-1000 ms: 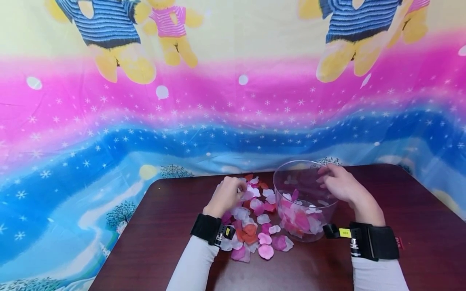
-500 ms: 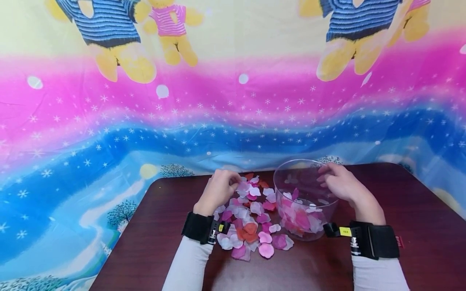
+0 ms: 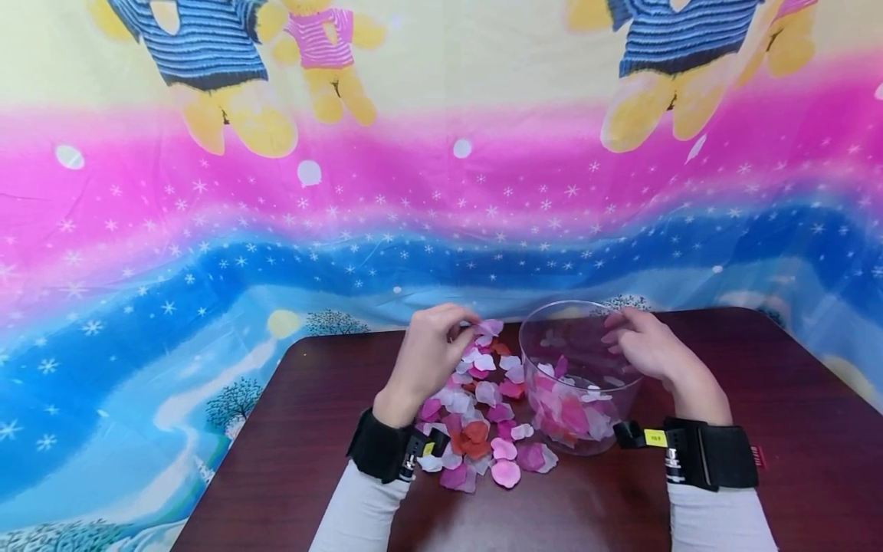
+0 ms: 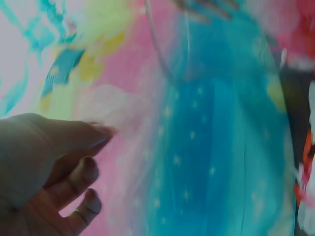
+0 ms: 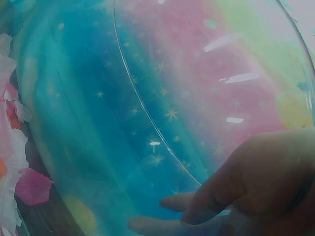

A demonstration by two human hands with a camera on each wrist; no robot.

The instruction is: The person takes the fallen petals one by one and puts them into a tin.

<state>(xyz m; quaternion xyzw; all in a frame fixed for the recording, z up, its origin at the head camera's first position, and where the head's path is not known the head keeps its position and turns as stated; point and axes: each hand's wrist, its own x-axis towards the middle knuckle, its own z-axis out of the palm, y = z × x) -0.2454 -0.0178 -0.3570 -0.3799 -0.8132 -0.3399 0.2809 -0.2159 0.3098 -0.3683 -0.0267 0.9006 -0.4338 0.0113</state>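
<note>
Between thumb and fingertips my left hand [image 3: 431, 349] pinches a pale pink-violet fabric petal [image 3: 490, 327], raised over the far end of a petal pile. The same petal [image 4: 115, 105] appears blurred and see-through in the left wrist view. My right hand [image 3: 651, 349] holds the right side of a clear plastic bucket [image 3: 624, 412] at its rim, with the thumb and fingers on either side of the wall. Pink, white and red petals [image 3: 569, 418] lie in the bottom of the bucket.
Left of the bucket, loose pink, white, magenta and red petals [image 3: 473, 438] spread over the dark red-brown table [image 3: 276, 460]. A printed cloth [image 3: 441, 192] with bears and snowflakes hangs behind the table's far edge.
My left hand first drew left and back at the pile, then lifted and moved right with a petal pinched. The right hand and bucket stay in place.
</note>
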